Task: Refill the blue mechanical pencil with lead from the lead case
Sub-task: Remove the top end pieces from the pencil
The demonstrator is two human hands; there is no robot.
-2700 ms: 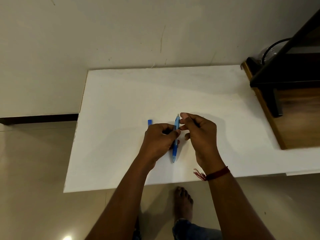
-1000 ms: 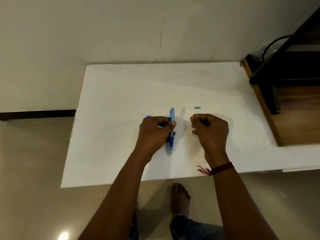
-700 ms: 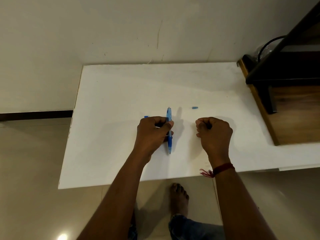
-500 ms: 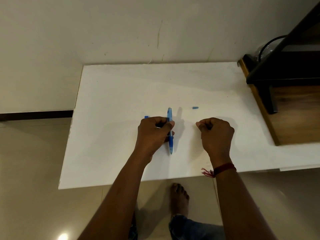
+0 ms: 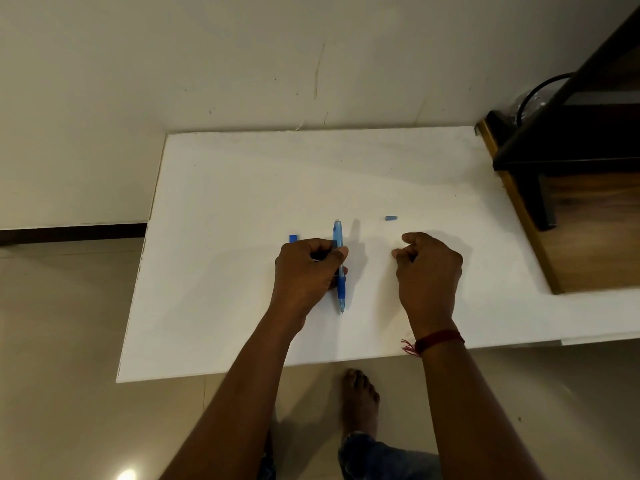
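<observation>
Translucent blue plastic mechanical pencil (image 5: 338,258), glossy barrel. Flat white matt surface (image 5: 242,209), smooth. Brown wood-grain cabinet top (image 5: 595,233), satin. Beige tiled floor (image 5: 69,393), glossy.

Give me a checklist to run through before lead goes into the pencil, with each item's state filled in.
1. Pencil held steady: ok. The left hand grips the blue mechanical pencil, top end pointing away from the person.
2. Cap off: ok. A small blue cap lies alone on the white table, beyond the right hand.
3. Eraser out of the pencil's top: cannot tell, too small.
4. Lead case within reach: ok. A blue corner of the lead case peeks out behind the left hand.
5. Lead in the right hand: cannot tell. Its fingers are curled, and no lead shows.
</observation>
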